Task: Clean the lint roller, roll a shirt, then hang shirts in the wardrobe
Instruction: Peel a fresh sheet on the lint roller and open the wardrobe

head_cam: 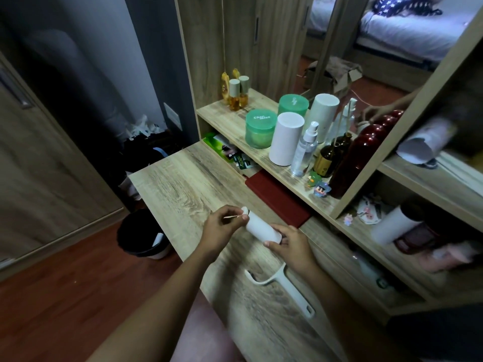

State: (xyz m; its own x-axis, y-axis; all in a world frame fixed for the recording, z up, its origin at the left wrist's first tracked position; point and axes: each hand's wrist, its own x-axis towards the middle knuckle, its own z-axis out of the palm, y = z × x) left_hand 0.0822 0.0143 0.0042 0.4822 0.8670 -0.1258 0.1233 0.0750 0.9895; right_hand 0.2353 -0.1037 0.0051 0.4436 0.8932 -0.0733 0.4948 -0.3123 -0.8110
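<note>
Desk (183,184), wood-grain, carries the work; a bin (142,236) stands on the floor just beside its left edge. Shelf (230,118) behind holds, counted: two green jars, two white cylinders, two amber bottles, one clear spray bottle, one brown bottle, one dark red flask; some are mirror doubles, so the true count is uncertain. A third white cylinder lies in the lower cubby at right. No shirt can be made out.

Roll (261,227), the lint roller's sticky refill, is held in the air above the desk between both hands, off its handle (285,283), which lies on the desk just below the right wrist. One roll, one handle.

Right hand (291,244): fingers curled round the roll's near end, steadying it. Left hand (222,226): thumb and forefinger pressed together on a thin pale sliver at the far end; whether it is a sheet's edge or a small stick cannot be told.

Step in hand, as judged: freeing the used outer sheet. Done well, the right hand keeps the roll from turning while the left lifts the edge and peels round evenly, so the sheet tears at its seam; the bin is near for the waste.
</note>
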